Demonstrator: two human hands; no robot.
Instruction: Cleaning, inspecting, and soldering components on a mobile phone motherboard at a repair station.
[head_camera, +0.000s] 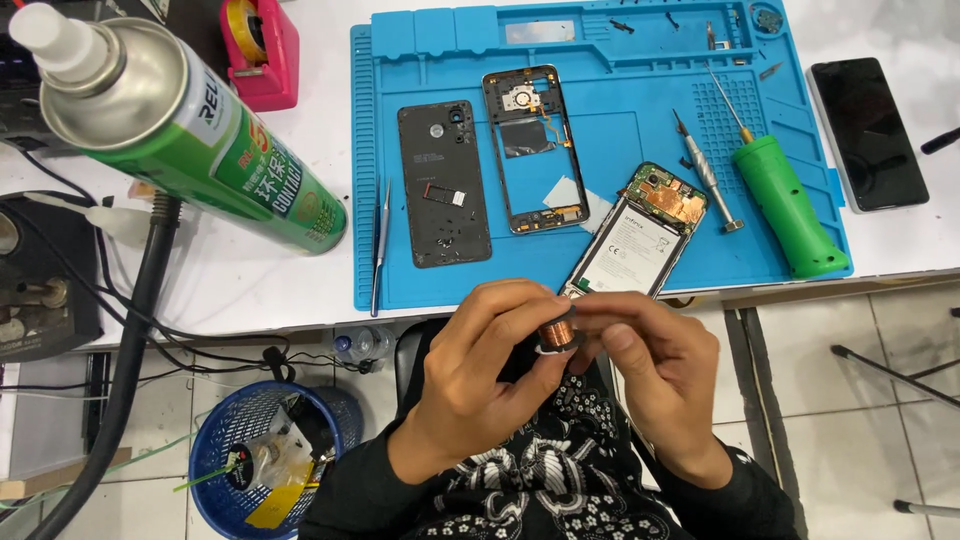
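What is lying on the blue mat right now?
On the blue mat: black back cover, phone frame, opened phone, screwdriver, green tool. Its near edge is hidden behind the hands.

Both forearms, in dark sleeves, rise from the bottom edge and converge. The left hand curls with its thumb and fingers pinched together at the tips. The right hand meets it, index finger and thumb extended towards the left fingertips
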